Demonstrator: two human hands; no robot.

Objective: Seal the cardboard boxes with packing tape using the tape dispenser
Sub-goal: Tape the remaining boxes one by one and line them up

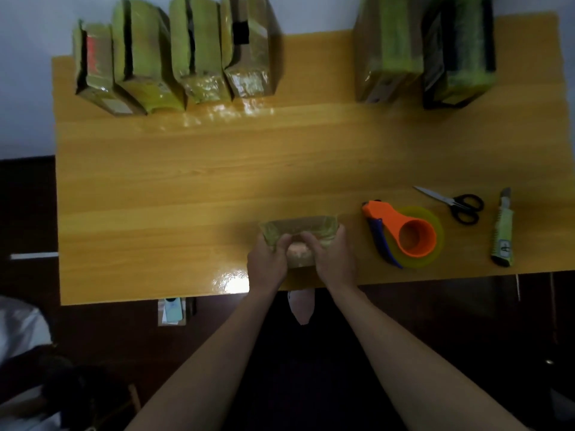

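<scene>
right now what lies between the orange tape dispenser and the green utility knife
In the head view, black-handled scissors lie between the orange tape dispenser and the green utility knife, slightly farther back.

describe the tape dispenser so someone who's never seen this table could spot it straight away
Start at the yellow wooden table and go to its near right part, just right of the small box held by the left hand and right hand. The tape dispenser lies there, left of the scissors and the utility knife. It alone is bright orange, with a blue handle and a yellow-green tape roll.

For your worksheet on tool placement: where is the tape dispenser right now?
In the head view, the tape dispenser lies on the table's near right, between the right hand and the scissors.
</scene>
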